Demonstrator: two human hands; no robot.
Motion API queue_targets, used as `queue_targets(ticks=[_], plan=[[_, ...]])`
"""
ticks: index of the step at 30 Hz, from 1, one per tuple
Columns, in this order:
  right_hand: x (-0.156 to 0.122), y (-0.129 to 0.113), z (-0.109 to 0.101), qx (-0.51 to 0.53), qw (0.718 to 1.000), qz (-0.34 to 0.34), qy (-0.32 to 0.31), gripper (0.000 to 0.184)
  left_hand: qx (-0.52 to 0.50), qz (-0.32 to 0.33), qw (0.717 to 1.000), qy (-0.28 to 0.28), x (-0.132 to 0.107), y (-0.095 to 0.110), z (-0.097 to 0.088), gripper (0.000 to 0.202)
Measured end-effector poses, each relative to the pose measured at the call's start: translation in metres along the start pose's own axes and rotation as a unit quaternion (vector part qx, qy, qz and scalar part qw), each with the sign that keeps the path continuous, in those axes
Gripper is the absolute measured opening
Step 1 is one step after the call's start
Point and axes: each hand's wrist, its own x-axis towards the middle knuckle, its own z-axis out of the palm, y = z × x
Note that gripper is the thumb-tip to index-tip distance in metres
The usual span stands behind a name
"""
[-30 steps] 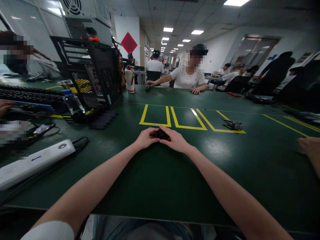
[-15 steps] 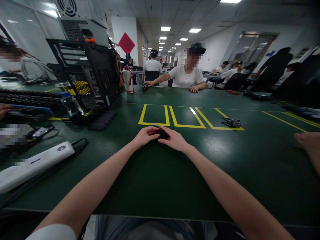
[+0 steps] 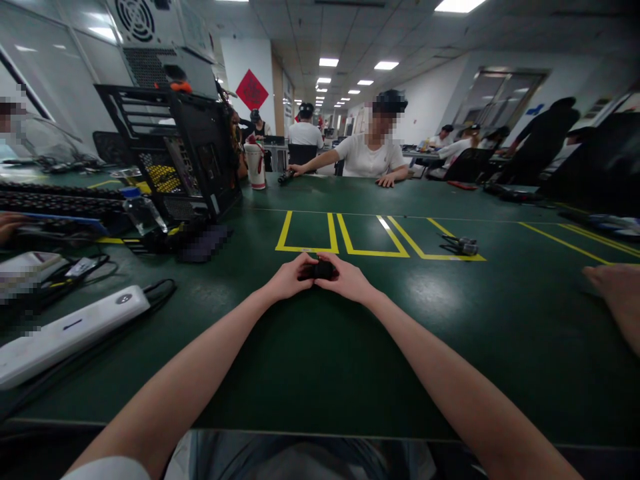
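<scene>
In the centre of the frame, the left hand (image 3: 289, 279) and the right hand (image 3: 349, 277) are together, both with curved fingers and closed around a small black object (image 3: 324, 269). Their tips meet or almost meet there. The object is just below the yellow tape outline (image 3: 306, 250) on the green table (image 3: 320, 360). Its visible part lies longer across the frame, left to right; which end is its front, I cannot tell.
</scene>
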Motion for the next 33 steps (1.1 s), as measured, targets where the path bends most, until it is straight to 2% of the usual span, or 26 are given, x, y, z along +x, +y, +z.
queue_targets(ticks=[5,9,10,14,18,22,26,30,33], plan=[[0.001,-0.002,0.0,-0.015,1.0,0.003,-0.006,0.067,-0.036,-0.029,0.998,0.041,0.008,0.0,0.001,0.018],[0.002,-0.002,-0.001,-0.025,1.0,-0.006,-0.008,0.065,-0.048,-0.011,0.996,0.069,0.011,-0.002,0.001,0.014],[0.002,-0.001,-0.001,-0.024,1.0,-0.008,-0.007,0.064,-0.055,-0.004,0.996,0.068,0.011,-0.002,0.001,0.016],[0.002,0.001,0.0,-0.013,1.0,-0.004,-0.006,0.064,-0.089,0.001,0.995,0.043,0.008,-0.003,-0.003,0.044],[0.003,0.001,0.001,-0.005,1.0,-0.004,0.001,0.062,-0.095,-0.009,0.995,0.015,0.008,-0.008,-0.002,0.049],[0.003,-0.001,0.0,-0.005,1.0,0.0,0.0,0.061,-0.036,-0.01,0.998,0.045,0.006,-0.012,0.002,0.051],[0.002,-0.002,-0.001,-0.009,1.0,0.007,-0.005,0.061,-0.004,-0.01,1.0,0.028,0.003,-0.009,0.001,0.046],[0.002,-0.001,-0.001,-0.012,1.0,0.008,-0.004,0.061,-0.061,-0.019,0.998,0.002,0.003,-0.005,0.0,0.038],[0.002,-0.001,-0.001,-0.007,1.0,0.005,-0.007,0.062,-0.094,-0.03,0.995,0.016,0.006,-0.003,0.0,0.024]])
